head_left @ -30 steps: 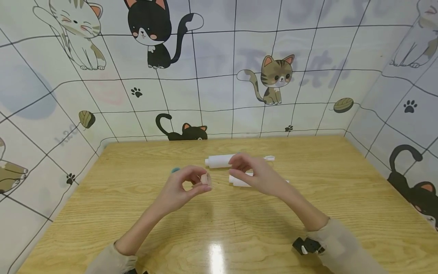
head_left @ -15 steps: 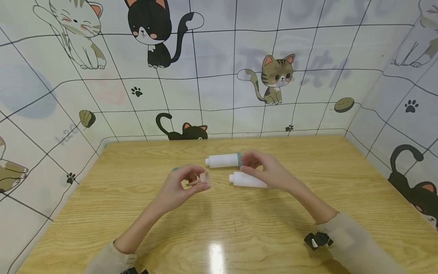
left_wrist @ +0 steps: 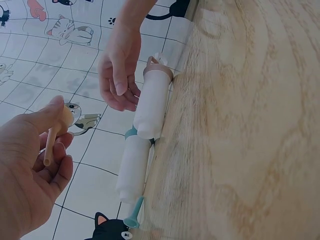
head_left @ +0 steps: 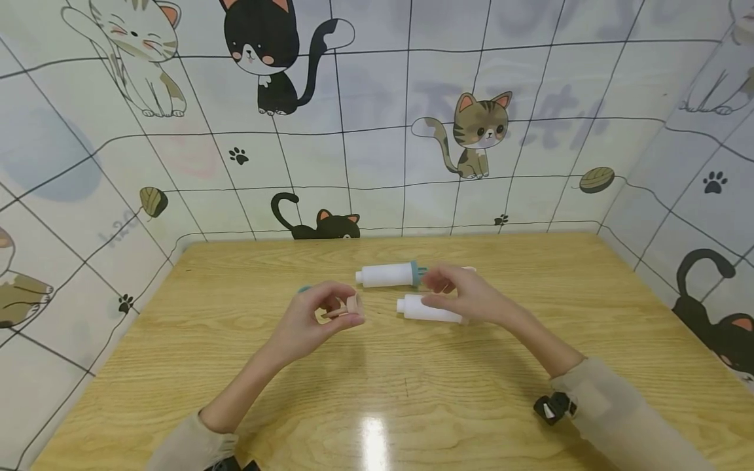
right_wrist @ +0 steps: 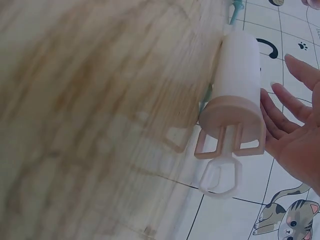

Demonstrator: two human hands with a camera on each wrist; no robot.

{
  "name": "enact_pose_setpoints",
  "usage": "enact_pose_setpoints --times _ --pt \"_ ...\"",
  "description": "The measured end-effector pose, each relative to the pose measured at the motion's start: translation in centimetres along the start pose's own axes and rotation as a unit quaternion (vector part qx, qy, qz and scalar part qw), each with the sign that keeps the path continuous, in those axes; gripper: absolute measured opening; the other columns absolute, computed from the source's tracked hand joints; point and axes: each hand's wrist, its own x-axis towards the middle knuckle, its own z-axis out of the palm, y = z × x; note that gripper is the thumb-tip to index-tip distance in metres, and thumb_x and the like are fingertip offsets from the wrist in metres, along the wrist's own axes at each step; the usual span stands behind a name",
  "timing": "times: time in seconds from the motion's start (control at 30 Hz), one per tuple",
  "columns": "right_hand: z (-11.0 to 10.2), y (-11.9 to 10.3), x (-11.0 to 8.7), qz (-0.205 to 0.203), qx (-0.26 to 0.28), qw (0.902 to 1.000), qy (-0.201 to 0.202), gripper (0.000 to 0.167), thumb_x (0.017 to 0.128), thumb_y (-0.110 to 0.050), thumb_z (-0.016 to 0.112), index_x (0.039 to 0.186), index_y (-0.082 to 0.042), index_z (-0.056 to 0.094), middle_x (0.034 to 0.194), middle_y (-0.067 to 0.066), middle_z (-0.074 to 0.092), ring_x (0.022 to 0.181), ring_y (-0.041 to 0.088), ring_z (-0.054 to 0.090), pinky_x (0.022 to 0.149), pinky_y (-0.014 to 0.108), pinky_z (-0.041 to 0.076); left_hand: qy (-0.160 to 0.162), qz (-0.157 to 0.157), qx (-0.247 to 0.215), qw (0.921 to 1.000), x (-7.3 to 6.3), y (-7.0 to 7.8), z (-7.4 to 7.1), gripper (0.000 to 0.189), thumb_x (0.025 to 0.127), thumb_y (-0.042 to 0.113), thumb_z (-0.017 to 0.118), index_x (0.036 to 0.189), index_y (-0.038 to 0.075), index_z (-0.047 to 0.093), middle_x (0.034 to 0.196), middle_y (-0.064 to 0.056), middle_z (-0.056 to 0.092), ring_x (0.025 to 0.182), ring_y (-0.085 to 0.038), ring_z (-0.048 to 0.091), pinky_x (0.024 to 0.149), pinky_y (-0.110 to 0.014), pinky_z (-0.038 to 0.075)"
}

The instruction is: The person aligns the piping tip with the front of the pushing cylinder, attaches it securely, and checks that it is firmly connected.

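Biggest thing first: a cat-print backdrop [head_left: 377, 154] wraps the far edge and sides, and in front of it there's a wooden tabletop [head_left: 265, 405].

Then the two hands, going by the head view. Left hand [head_left: 312, 318] has a small pinkish nozzle piece [left_wrist: 54, 136] pinched between thumb and fingers, up off the wood. Right hand [head_left: 471, 297] is over at its 3 o'clock, fingers loosely bent with nothing in them; can't tell if it's brushing the tube beside it.

Two white syringe-style tubes lie on their sides, tips toward 9 o'clock: the teal-collared tube [head_left: 387, 275] at 2 o'clock from the left hand, the pink-collared tube [left_wrist: 154, 102] at 3 o'clock, partly under the right hand.

Smallest bit is a teal nozzle piece [left_wrist: 135, 214], lying at the left hand's 12 o'clock and mostly hidden from above.

Progress, imo: the pinkish piece is picked up, but both tips are bare, so fitting either piece would still be left.
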Motion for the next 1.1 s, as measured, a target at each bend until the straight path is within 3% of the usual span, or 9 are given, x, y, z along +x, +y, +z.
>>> enact_pose_setpoints --times 0.17,0.3,0.53,0.67,0.87,1.1 --pt "0.0 0.6 0.0 0.019 0.000 0.9996 -0.021 0.041 0.092 -0.025 0.077 0.120 0.003 0.064 0.114 0.015 0.067 0.101 0.022 0.062 0.090 0.041 0.054 -0.006 -0.013 -0.004 0.9999 0.0 0.1 0.0 0.029 0.084 0.011 0.084 0.109 0.010 0.070 0.078 0.003 0.062 0.071 -0.018 0.053 0.065 -0.025 0.046" --pt "0.1 0.8 0.0 0.026 -0.012 0.9988 -0.041 0.044 0.092 -0.025 0.078 0.122 0.004 0.063 0.112 0.010 0.069 0.099 0.021 0.063 0.089 0.039 0.055 -0.007 -0.016 -0.004 0.9998 0.0 0.1 0.0 0.028 0.084 0.012 0.084 0.108 0.011 0.070 0.077 0.002 0.062 0.071 -0.018 0.052 0.065 -0.025 0.046" --pt "0.5 1.3 0.1 0.002 -0.026 0.9959 -0.086 0.033 0.089 -0.024 0.081 0.112 -0.006 0.067 0.101 -0.001 0.070 0.089 0.014 0.063 0.080 0.032 0.054 -0.007 -0.017 -0.007 0.9998 0.0 0.1 0.0 0.029 0.084 0.011 0.085 0.109 0.010 0.070 0.079 0.000 0.064 0.072 -0.018 0.053 0.066 -0.025 0.047" --pt "0.6 1.4 0.1 -0.009 -0.044 0.9929 -0.111 0.035 0.088 -0.027 0.081 0.112 -0.005 0.068 0.098 -0.003 0.068 0.084 0.010 0.059 0.075 0.028 0.052 -0.008 -0.018 -0.005 0.9998 0.0 0.1 0.0 0.029 0.084 0.011 0.084 0.109 0.010 0.070 0.080 0.002 0.064 0.072 -0.018 0.053 0.066 -0.025 0.047" --pt "0.8 1.3 0.1 -0.029 -0.072 0.9895 -0.122 0.032 0.090 -0.029 0.078 0.109 -0.004 0.070 0.092 -0.006 0.065 0.078 0.008 0.055 0.069 0.026 0.050 -0.009 -0.021 0.002 0.9997 0.0 0.1 0.0 0.029 0.084 0.012 0.084 0.108 0.010 0.070 0.080 0.002 0.064 0.073 -0.019 0.054 0.066 -0.026 0.048" --pt "0.6 0.7 0.1 -0.002 -0.066 0.9893 -0.130 0.036 0.092 -0.029 0.077 0.115 -0.002 0.070 0.097 -0.004 0.068 0.081 0.008 0.059 0.073 0.027 0.052 -0.008 -0.024 0.001 0.9997 0.0 0.2 -0.1 0.029 0.083 0.011 0.085 0.108 0.009 0.070 0.082 0.004 0.065 0.074 -0.018 0.055 0.067 -0.026 0.049"
